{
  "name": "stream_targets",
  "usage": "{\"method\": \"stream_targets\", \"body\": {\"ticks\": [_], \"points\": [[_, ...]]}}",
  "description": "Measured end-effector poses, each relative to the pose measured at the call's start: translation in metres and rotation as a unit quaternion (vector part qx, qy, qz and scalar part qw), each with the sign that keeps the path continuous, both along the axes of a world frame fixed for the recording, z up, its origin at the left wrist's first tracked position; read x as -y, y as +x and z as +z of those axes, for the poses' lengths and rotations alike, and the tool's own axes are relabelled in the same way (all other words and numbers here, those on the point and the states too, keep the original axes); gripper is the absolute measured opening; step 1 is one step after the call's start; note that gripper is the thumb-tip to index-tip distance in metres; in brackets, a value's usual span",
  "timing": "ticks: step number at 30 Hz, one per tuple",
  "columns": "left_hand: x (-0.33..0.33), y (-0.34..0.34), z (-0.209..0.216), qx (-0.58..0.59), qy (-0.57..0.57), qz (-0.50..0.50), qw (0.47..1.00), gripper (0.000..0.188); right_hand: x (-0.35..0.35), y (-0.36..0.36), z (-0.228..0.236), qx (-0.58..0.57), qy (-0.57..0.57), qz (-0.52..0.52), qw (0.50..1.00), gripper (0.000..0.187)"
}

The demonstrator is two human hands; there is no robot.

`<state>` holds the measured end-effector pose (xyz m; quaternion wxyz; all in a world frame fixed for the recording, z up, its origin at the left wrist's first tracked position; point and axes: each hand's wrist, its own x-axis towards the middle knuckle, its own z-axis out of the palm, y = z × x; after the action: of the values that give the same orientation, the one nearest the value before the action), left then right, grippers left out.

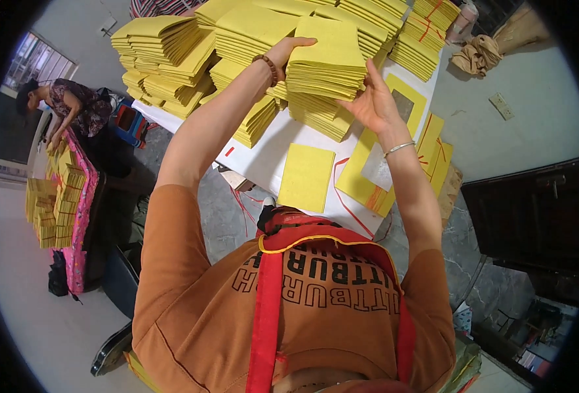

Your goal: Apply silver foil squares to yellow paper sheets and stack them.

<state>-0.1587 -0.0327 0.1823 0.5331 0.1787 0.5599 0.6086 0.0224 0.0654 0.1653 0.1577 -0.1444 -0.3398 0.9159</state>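
Between my two hands is a thick stack of folded yellow paper (325, 56), above more yellow stacks. My left hand (285, 54) grips its left side, with the thumb over the top and the other fingers hidden. At the right lower corner, my right hand (376, 105) closes on the stack with thumb and fingers. Under it sits another yellow paper stack (319, 118). Closer to me, a flat yellow sheet pile (306, 177) lies on the white tabletop (260, 164). To its right are yellow sheets with a pale grey panel (376, 171).
Yellow stacks (165, 56) pile high along the table's far side. Red string (349, 203) lies near the front edge. Brown crumpled paper (476, 57) is at the far right. At left, another person (76, 105) bends over a pink-covered table (83, 216) holding yellow bundles.
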Motion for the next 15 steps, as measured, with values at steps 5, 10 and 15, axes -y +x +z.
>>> {"method": "stream_targets", "body": {"ticks": [5, 10, 15], "points": [[-0.011, 0.005, -0.035, -0.019, 0.104, 0.094, 0.99, 0.045, -0.013, 0.005, -0.003, -0.016, -0.012, 0.013, 1.0, 0.076], [-0.007, 0.056, -0.03, 0.037, 0.23, 0.248, 0.94, 0.065, 0.014, 0.029, -0.023, -0.022, -0.183, -0.183, 0.966, 0.082], [-0.016, 0.119, -0.022, 0.0, 0.258, 0.345, 0.903, 0.083, 0.058, 0.027, -0.035, -0.103, 0.039, -0.232, 0.966, 0.064]]}}
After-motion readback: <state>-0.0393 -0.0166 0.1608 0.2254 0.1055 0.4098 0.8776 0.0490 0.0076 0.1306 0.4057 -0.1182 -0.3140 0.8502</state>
